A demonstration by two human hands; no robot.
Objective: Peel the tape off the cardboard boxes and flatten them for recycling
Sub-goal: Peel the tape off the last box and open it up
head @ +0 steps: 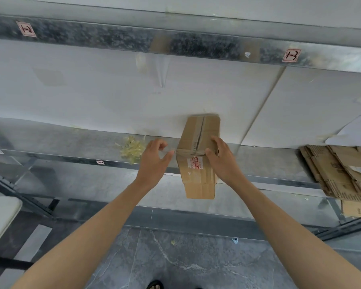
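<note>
Setting: metal shelf rack (71, 142) above a grey stone-pattern floor (186, 257); a white board (92, 97) lies along the shelf; the upper beam carries two small handwritten labels, "1-2" (26, 29) on the left and "1-3" (291, 55) on the right.

Item 1: cardboard box (196, 178), closed, set at the front edge of the shelf, its near end hanging past the edge and its far end resting on the white board; seam tape (200, 134) runs along the middle of the top; a second strip crosses the near top edge; a red-and-white sticker (193, 163) sits on the near face just below that edge.

Item 2: right hand (223, 161), gripping the box at its near right corner; fingers curl over the top, thumb pressed at the front edge beside the sticker.

Item 3: left hand (152, 161), just left of the box; fingers half curled, thumb stretched towards the near left corner; blur there, so whether it pinches tape cannot be told.

Item 4: tape wad (131, 149), yellowish and crumpled, on the shelf left of the left hand.

Item 5: flattened cardboard (342, 172), stacked at the right end of the shelf, well apart from the box.
</note>
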